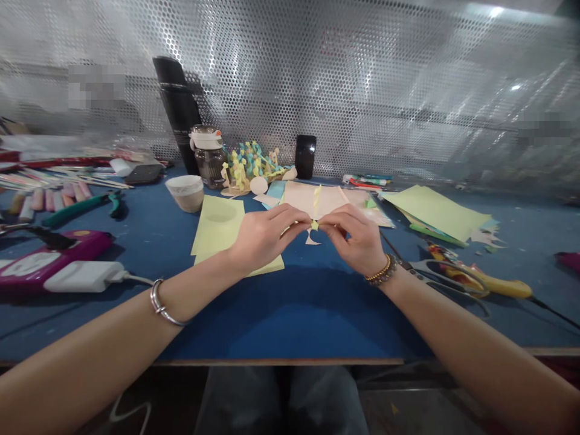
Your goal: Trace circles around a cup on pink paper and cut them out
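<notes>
A small yellow paper piece (315,225) is pinched between the fingertips of both hands above the blue table. My left hand (267,232) closes on it from the left, and my right hand (353,235) from the right. Just under the fingertips shows a pale paper scrap (312,237). Behind the hands lies a pale pink sheet (299,198) with a twisted yellow strip (317,198) on it. Yellow sheets (220,220) lie partly beneath my left hand.
A paper cup (185,193), a bottle (209,160) and a cluster of paper shapes (254,166) stand at the back left. Scissors (446,278) and a yellow-handled tool (502,286) lie right, beside my right forearm. A purple power strip (67,260) is left.
</notes>
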`<state>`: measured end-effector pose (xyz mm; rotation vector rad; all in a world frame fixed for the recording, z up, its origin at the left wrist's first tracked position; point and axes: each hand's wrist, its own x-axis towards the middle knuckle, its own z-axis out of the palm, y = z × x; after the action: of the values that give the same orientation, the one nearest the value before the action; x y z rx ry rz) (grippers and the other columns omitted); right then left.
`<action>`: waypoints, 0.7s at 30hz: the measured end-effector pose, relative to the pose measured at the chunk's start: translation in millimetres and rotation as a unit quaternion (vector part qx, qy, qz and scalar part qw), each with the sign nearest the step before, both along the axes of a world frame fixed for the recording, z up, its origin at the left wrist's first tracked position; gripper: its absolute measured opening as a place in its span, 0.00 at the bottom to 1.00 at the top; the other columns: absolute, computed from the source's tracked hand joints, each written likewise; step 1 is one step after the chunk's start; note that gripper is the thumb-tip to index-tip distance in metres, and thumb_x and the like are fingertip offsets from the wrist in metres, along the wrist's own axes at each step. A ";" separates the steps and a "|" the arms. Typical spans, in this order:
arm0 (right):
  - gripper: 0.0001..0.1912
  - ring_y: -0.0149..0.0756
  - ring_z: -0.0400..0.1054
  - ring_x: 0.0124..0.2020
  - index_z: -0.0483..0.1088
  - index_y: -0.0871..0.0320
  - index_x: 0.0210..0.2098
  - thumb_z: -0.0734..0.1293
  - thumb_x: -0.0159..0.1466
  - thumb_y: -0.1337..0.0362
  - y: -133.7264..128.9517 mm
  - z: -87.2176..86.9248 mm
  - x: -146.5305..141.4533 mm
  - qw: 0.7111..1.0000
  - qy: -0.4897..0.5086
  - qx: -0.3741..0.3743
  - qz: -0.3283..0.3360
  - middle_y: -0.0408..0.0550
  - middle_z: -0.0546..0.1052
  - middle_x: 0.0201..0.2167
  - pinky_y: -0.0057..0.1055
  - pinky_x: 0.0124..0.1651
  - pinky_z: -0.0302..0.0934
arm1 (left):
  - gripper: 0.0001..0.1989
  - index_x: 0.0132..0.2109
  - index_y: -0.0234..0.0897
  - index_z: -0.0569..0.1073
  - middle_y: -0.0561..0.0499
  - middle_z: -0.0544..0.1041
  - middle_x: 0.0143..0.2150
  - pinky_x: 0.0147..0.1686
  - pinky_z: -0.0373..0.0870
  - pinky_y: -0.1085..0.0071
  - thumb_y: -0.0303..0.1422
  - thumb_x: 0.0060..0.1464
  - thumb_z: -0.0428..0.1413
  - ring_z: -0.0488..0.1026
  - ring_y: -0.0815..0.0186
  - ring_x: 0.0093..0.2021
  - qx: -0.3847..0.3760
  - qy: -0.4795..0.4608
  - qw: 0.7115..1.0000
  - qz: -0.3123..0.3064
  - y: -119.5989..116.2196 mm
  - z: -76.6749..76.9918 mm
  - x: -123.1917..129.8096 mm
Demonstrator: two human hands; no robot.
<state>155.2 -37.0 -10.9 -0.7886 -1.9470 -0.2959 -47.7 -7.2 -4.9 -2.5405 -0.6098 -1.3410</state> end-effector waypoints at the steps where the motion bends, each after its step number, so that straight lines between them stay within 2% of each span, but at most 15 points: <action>1: 0.04 0.28 0.67 0.29 0.72 0.57 0.35 0.64 0.64 0.69 0.4 0.0 0.0 1.000 -0.001 0.000 -0.001 0.45 0.74 0.32 0.27 0.31 0.63 | 0.05 0.40 0.39 0.73 0.54 0.78 0.36 0.31 0.68 0.79 0.32 0.60 0.53 0.75 0.73 0.33 -0.007 -0.001 1.000 0.001 -0.1 0.2 0.3; 4: 0.04 0.27 0.66 0.27 0.72 0.57 0.35 0.64 0.64 0.68 1.4 0.6 0.4 1.000 0.004 0.000 -0.010 0.44 0.74 0.31 0.26 0.29 0.62 | 0.07 0.42 0.39 0.72 0.53 0.78 0.38 0.32 0.68 0.77 0.33 0.61 0.50 0.75 0.71 0.35 -0.055 -0.016 0.998 0.012 0.0 1.6 1.4; 7: 0.04 0.27 0.65 0.27 0.72 0.57 0.34 0.64 0.64 0.67 1.9 1.7 1.2 1.000 0.013 -0.002 -0.023 0.44 0.74 0.31 0.26 0.28 0.61 | 0.09 0.43 0.38 0.71 0.51 0.76 0.40 0.31 0.67 0.76 0.30 0.62 0.47 0.74 0.72 0.32 -0.126 -0.033 0.991 0.028 0.7 4.1 0.7; 11: 0.05 0.27 0.64 0.26 0.72 0.57 0.34 0.64 0.64 0.67 2.2 2.3 1.8 1.000 0.012 -0.006 -0.028 0.44 0.74 0.31 0.26 0.29 0.61 | 0.09 0.33 0.36 0.69 0.52 0.75 0.31 0.28 0.64 0.74 0.26 0.55 0.46 0.69 0.71 0.27 -0.178 -0.014 0.983 0.039 -0.8 9.1 -2.1; 16: 0.05 0.24 0.61 0.22 0.72 0.57 0.34 0.64 0.64 0.65 1.5 1.7 1.3 0.999 0.016 -0.017 -0.029 0.44 0.73 0.31 0.26 0.26 0.59 | 0.12 0.26 0.37 0.67 0.55 0.72 0.21 0.22 0.59 0.73 0.27 0.55 0.44 0.64 0.71 0.19 -0.237 0.044 0.968 0.066 -8.0 14.4 -0.2; 18: 0.04 0.23 0.60 0.21 0.71 0.57 0.34 0.64 0.64 0.66 1.0 1.8 1.0 0.999 0.019 -0.019 -0.029 0.43 0.73 0.31 0.25 0.25 0.59 | 0.13 0.27 0.37 0.68 0.55 0.73 0.22 0.24 0.62 0.74 0.29 0.57 0.44 0.67 0.71 0.21 -0.267 0.034 0.962 0.043 -8.7 13.8 1.6; 21: 0.04 0.23 0.60 0.21 0.71 0.58 0.34 0.65 0.64 0.66 0.6 2.2 1.0 0.999 0.020 -0.021 -0.030 0.43 0.73 0.31 0.25 0.25 0.58 | 0.13 0.35 0.36 0.71 0.53 0.77 0.29 0.28 0.68 0.75 0.33 0.62 0.44 0.74 0.71 0.27 -0.334 -0.025 0.941 -0.040 -4.8 9.1 3.8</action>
<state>156.1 -36.4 -8.7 -0.8746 -1.9001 -0.2740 -43.9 -12.1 4.2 -3.0782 -1.1499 -1.4042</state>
